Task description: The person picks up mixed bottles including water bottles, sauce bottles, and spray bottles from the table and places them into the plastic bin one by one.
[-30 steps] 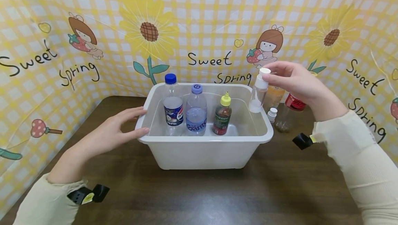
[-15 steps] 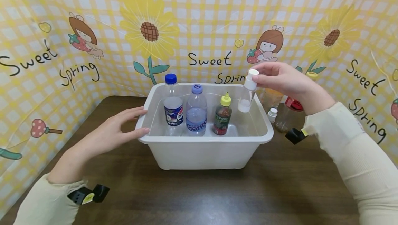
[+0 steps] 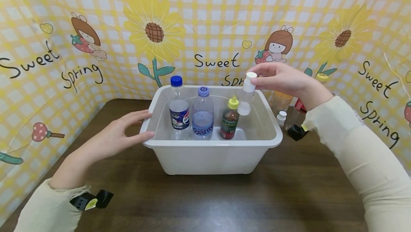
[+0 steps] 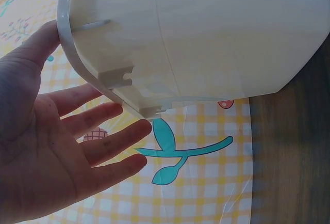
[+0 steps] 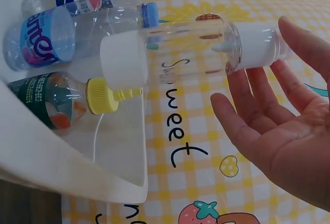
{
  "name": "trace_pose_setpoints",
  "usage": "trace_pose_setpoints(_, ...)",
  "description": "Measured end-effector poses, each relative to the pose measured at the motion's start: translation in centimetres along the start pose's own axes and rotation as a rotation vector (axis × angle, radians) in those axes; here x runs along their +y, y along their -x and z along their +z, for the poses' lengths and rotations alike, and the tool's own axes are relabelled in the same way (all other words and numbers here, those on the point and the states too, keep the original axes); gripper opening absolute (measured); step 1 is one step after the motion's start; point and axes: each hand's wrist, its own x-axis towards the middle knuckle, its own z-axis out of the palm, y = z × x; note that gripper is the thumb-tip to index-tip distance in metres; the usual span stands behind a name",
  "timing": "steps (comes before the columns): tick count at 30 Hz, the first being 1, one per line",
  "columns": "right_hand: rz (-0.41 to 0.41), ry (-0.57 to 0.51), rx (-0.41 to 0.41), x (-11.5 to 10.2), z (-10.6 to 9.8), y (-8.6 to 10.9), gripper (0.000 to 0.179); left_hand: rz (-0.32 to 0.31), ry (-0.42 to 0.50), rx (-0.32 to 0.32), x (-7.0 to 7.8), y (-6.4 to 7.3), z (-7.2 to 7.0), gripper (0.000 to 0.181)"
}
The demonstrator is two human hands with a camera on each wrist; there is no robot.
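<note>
My right hand [image 3: 277,78] pinches the white top of a slim clear bottle [image 3: 246,98] with a white base. The bottle hangs slightly tilted over the right part of a white plastic tub [image 3: 208,143]; in the right wrist view its white base [image 5: 124,59] is above the sauce bottle's yellow nozzle. Standing in the tub are a blue-capped Pepsi bottle [image 3: 179,114], a clear water bottle [image 3: 203,118] with a lilac cap, and a sauce bottle [image 3: 229,119] with a yellow nozzle cap. My left hand [image 3: 118,132] touches the tub's left rim with thumb and straight fingers.
Right of the tub stand a small white-capped bottle [image 3: 281,118], an orange-tinted container [image 3: 280,102] and a red-labelled bottle [image 3: 300,106], partly hidden by my right arm. A patterned yellow cloth [image 3: 205,29] hangs behind the dark wooden table [image 3: 205,203].
My right hand has carried the clear bottle left from the tub's right rim to over its inside, near the sauce bottle. The left hand and the tub have stayed still.
</note>
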Motion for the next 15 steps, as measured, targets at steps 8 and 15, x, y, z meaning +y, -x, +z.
trace_pose_setpoints(8, -0.009, 0.036, -0.073, 0.2, 0.2, -1.4, 0.024, 0.003, -0.003, -0.001, 0.1, 0.0, 0.0, 0.065)
trace_pose_setpoints(15, -0.016, 0.065, -0.143, 0.0, 0.6, -2.4, 0.028, 0.014, -0.005, 0.005, 0.0, 0.1, 0.0, 0.064)
